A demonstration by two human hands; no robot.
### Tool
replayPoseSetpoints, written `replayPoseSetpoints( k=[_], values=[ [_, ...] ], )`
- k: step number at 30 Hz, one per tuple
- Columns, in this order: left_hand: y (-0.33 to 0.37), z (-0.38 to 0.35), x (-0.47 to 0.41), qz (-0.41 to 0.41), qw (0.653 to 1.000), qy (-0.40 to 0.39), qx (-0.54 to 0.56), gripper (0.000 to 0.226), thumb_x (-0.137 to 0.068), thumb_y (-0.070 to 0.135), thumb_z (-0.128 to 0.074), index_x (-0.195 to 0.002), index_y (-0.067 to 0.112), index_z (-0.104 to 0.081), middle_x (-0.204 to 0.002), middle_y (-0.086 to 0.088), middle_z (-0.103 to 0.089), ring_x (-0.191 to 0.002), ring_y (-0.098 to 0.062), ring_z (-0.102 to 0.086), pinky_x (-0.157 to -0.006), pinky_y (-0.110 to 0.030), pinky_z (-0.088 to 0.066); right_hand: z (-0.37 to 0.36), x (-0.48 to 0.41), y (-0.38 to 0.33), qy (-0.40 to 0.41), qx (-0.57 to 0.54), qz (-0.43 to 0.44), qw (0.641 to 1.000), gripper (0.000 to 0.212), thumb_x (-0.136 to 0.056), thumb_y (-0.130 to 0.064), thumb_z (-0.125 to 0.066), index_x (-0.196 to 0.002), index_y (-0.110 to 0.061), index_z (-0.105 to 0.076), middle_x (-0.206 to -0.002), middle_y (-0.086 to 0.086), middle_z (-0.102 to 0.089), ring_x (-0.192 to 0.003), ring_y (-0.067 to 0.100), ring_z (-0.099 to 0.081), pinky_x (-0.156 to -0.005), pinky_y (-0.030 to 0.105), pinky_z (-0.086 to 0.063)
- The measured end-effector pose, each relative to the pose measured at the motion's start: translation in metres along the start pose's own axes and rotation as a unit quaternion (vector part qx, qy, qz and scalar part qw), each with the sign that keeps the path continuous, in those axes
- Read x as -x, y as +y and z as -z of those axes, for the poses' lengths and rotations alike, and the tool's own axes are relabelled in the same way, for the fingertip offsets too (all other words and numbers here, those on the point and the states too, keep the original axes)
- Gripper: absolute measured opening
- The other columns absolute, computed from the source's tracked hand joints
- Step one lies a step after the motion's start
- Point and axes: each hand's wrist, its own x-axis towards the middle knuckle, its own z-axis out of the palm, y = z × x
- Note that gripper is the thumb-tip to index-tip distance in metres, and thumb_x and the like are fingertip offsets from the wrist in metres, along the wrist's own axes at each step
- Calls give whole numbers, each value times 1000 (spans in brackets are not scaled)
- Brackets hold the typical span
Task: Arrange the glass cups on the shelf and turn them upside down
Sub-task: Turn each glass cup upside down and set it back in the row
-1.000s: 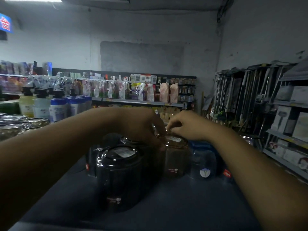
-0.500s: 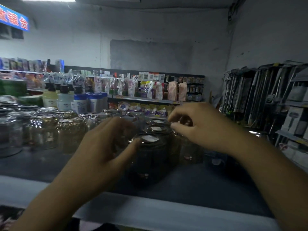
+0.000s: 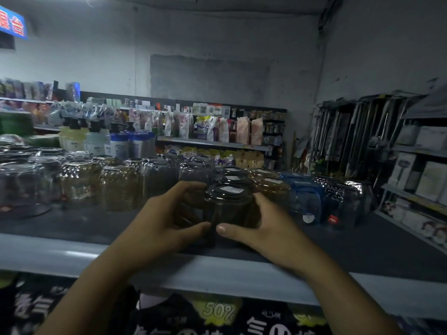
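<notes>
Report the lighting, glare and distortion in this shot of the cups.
Head view: dim bluish light; the dark glass cup held between left hand and right hand reads murky; small glints on the clear cups; wide-angle distortion leans the racks at right; far aisles look soft.

In front of the upside-down dark smoked glass cup [image 3: 227,210] I have bare dark grey shelf top [image 3: 72,228]. Behind it stand more dark glass cups [image 3: 232,177], right of it blue glass cups [image 3: 305,201], left amber glass cups [image 3: 119,187].
</notes>
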Motion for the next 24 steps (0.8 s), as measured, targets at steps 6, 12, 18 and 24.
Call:
replayPoseSetpoints(
  k=[6,12,18,24],
  values=[
    [-2,-2,-2,-4,1000,19,0,68,-75,30,-88,-134,40,-56,-106,14,-74,-87,-5,-73,-75,-30,-63,1,4,-5,18,15,-10,1000,71,-66,-56,-88,-126,-39,-54,-115,-26,-64,-107,-10,-58,-84,14,-47],
    [-5,-8,0,-7,1000,10,6,68,-72,37,-87,-133,37,-57,-105,31,-69,-88,-1,-71,-75,-24,-61,1,7,-1,8,-10,-24,1000,69,-67,-51,-90,-126,-36,-58,-119,-21,-68,-106,-7,-62,-89,19,-51],
    [-4,-7,-2,0,1000,19,-4,67,-74,37,-86,-134,36,-56,-102,19,-70,-86,0,-70,-70,-19,-59,0,2,-4,16,-1,-34,999,69,-70,-47,-89,-129,-33,-56,-121,-18,-67,-111,2,-62,-94,25,-50],
    [-7,-8,-4,-12,999,32,9,62,-75,37,-85,-131,33,-59,-96,12,-73,-85,0,-71,-71,-17,-58,2,0,1,6,-9,-53,999,72,-63,-63,-85,-125,-41,-56,-120,-15,-69,-110,5,-65,-97,34,-53]
  ],
)
